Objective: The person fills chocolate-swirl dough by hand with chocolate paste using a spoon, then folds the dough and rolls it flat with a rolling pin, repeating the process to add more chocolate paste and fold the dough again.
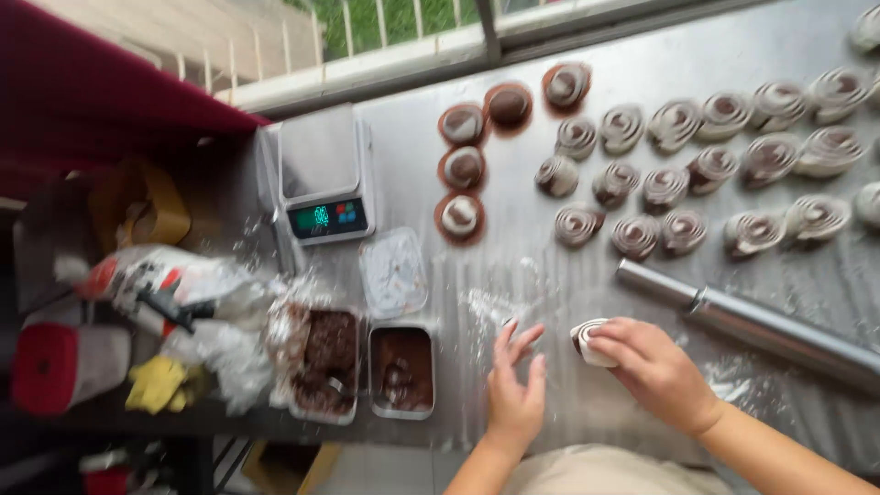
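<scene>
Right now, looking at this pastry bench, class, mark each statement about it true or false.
1. The right hand holds a rolled dough piece. True.
2. The left hand grips the rolling pin. False: it rests open on the steel table; the pin lies apart.
3. The kitchen scale sits left of the spiral dough rolls. True.
4. Both metal tins are empty. False: they hold dark brown filling.
</scene>
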